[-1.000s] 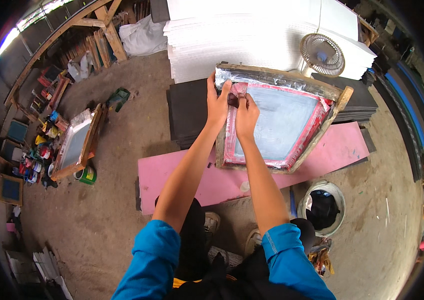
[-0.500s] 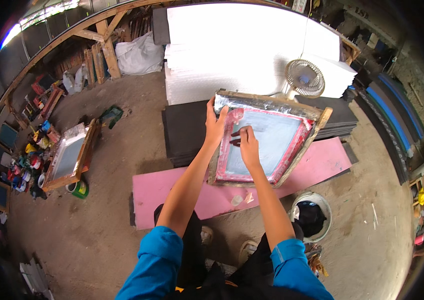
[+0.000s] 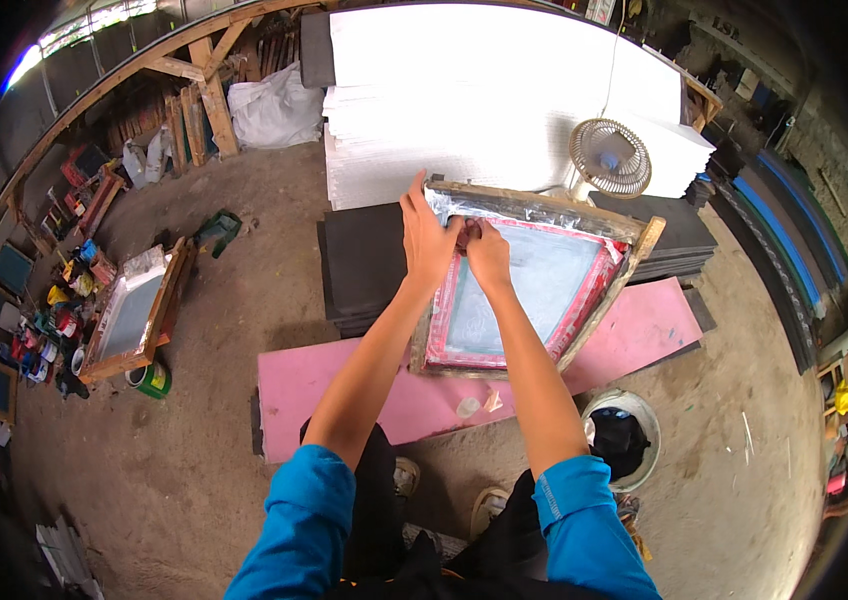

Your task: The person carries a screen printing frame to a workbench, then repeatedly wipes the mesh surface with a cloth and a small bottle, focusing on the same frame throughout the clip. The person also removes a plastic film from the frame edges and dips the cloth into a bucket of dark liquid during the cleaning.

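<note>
A wooden screen-printing frame (image 3: 608, 306) is held tilted in front of me, its pale mesh bordered by red and pink tape. At its upper left corner, my left hand (image 3: 428, 243) grips the frame, with fingers behind the edge. My right hand (image 3: 488, 262) has its fingers drawn together at the taped corner, right beside the left thumb. Dark stains mark the fingertips there. Whether anything small is pinched between them cannot be made out.
Below the frame lies a pink board (image 3: 634, 335). A bucket (image 3: 655, 437) with dark cloth stands right of my legs. Beyond are dark sheets (image 3: 362, 262), stacked white sheets (image 3: 504, 90) and a fan (image 3: 582, 150). Leftward, another screen frame (image 3: 94, 372) leans near a green tub (image 3: 152, 382).
My right hand has moved up and left from over the mesh to the corner beside my left hand, and its fingers have closed together. The frame has shifted only slightly.
</note>
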Tool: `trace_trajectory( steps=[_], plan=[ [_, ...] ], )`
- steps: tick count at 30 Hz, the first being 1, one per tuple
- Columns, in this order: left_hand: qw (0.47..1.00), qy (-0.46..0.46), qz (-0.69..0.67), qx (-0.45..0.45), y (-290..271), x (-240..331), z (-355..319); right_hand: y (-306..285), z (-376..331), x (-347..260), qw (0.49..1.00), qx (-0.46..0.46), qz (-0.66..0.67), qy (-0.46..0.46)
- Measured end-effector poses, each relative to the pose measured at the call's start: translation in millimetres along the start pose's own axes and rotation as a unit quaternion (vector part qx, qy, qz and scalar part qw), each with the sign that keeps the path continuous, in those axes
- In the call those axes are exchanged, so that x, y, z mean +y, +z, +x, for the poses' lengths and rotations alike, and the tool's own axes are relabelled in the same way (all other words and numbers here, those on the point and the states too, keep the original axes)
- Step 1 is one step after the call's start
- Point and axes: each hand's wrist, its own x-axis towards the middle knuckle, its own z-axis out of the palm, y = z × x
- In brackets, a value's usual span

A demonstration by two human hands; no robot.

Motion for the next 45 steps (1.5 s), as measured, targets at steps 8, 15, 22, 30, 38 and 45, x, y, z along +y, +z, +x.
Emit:
trace_trajectory(
  steps=[8, 15, 22, 30, 38, 45],
  plan=[
    [0.998, -0.058, 0.012, -0.006, 14.3, -1.2, 6.4, 3.6, -8.1, 12.9, 0.992, 0.058, 0.089, -0.063],
    [0.998, -0.047, 0.038, 0.017, 16.3, -1.6, 6.0, 10.5, -21.7, 32.2, 0.976, 0.034, 0.210, -0.040],
    [0.998, -0.042, 0.043, 0.024, 11.6, 4.5, 2.0, 9.5, -29.5, 40.3, 0.961, 0.017, 0.274, -0.040],
    [0.999, -0.052, 0.009, 0.009, 2.6, 10.7, -0.7, -3.6, -38.5, 32.1, 0.957, -0.042, 0.286, 0.003],
    [0.997, -0.045, -0.039, -0.050, -0.8, 3.6, 4.3, -41.3, -52.0, 27.8, 0.973, -0.056, 0.205, 0.092],
    [0.999, 0.000, -0.028, -0.036, 1.6, -2.7, 3.4, -36.8, 0.1, 12.3, 0.994, -0.075, 0.062, 0.053]
  ],
)
